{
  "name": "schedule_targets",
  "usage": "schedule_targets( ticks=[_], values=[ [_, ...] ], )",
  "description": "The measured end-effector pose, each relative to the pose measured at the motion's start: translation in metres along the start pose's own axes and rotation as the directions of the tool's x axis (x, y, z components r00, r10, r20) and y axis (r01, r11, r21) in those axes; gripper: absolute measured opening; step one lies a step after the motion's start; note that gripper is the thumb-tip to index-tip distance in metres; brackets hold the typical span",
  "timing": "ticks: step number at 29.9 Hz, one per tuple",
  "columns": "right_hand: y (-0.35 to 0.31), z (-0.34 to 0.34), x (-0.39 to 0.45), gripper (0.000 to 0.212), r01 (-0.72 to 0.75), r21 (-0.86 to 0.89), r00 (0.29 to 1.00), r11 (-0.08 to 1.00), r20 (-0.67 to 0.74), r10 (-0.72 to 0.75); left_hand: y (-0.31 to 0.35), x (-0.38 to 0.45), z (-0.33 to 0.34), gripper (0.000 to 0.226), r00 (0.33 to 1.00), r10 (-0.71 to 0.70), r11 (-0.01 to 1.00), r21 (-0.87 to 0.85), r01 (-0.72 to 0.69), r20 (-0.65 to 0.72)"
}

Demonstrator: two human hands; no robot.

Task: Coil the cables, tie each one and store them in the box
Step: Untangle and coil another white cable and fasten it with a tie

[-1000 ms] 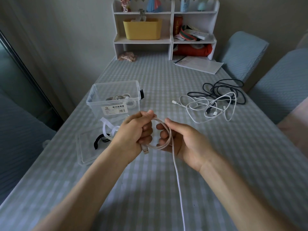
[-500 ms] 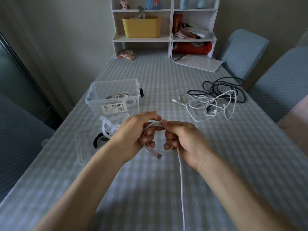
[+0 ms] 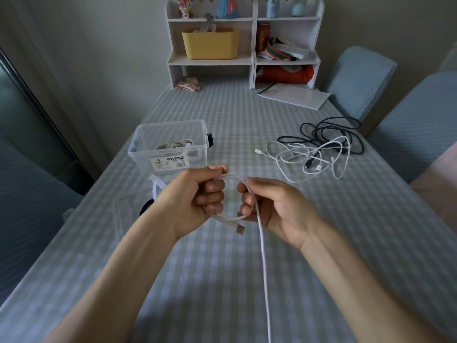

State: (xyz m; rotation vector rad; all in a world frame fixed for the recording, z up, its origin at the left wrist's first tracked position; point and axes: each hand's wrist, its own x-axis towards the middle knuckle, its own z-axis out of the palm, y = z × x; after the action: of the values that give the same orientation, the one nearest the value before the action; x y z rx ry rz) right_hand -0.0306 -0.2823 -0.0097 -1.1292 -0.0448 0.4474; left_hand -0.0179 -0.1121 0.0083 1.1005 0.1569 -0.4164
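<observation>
A white cable (image 3: 261,246) forms a small loop between both hands above the table. My left hand (image 3: 195,196) grips the loop's left side, and my right hand (image 3: 272,209) pinches its right side. The USB plug (image 3: 238,229) sticks out under the loop, and the long tail runs down toward me out of view. The clear plastic box (image 3: 170,144) stands behind my left hand with a coiled white cable (image 3: 176,146) inside. A tangle of loose white cables (image 3: 306,159) and a black cable (image 3: 329,132) lies at the right.
The box's clear lid (image 3: 123,216) lies flat left of my left arm, with white ties (image 3: 155,188) and a black tie (image 3: 146,206) on it. A white shelf unit (image 3: 243,40) and papers (image 3: 294,95) stand at the far end. Covered chairs (image 3: 358,80) line the right side.
The hands closed together with the loop, then parted again. The loop is wider now and the USB plug has swung out to the lower right.
</observation>
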Motion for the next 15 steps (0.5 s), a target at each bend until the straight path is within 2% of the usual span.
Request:
schedule_targets(
  ticks=[5, 7, 9, 12, 15],
  values=[
    [-0.0009, -0.0013, 0.0003, 0.021, -0.004, -0.166, 0.998, 0.986, -0.068, -0.007, -0.0053, -0.0042, 0.0071, 0.021, 1.0, 0.011, 0.948, 0.319, -0.012, 0.006],
    [0.0008, 0.0001, 0.0006, 0.02, -0.003, -0.177, 0.997, 0.984, -0.077, -0.011, -0.0086, -0.0031, 0.0071, 0.026, 0.999, 0.027, 0.924, 0.38, -0.042, 0.044],
    [0.0026, 0.0017, 0.0008, 0.02, 0.007, -0.171, 0.997, 0.985, -0.08, -0.021, -0.0091, -0.0012, 0.0063, 0.023, 0.998, 0.036, 0.938, 0.342, -0.051, 0.051],
    [0.0036, 0.0008, 0.0006, 0.019, 0.013, -0.189, 0.999, 0.982, -0.038, -0.021, -0.0067, 0.002, 0.0037, 0.023, 0.999, 0.034, 0.981, 0.189, -0.036, 0.015],
    [0.0041, -0.0038, -0.0003, 0.018, 0.067, -0.335, 0.998, 0.94, 0.018, -0.065, -0.0012, 0.0047, -0.0015, 0.027, 0.998, 0.056, 0.998, 0.023, -0.055, -0.015]
  ],
)
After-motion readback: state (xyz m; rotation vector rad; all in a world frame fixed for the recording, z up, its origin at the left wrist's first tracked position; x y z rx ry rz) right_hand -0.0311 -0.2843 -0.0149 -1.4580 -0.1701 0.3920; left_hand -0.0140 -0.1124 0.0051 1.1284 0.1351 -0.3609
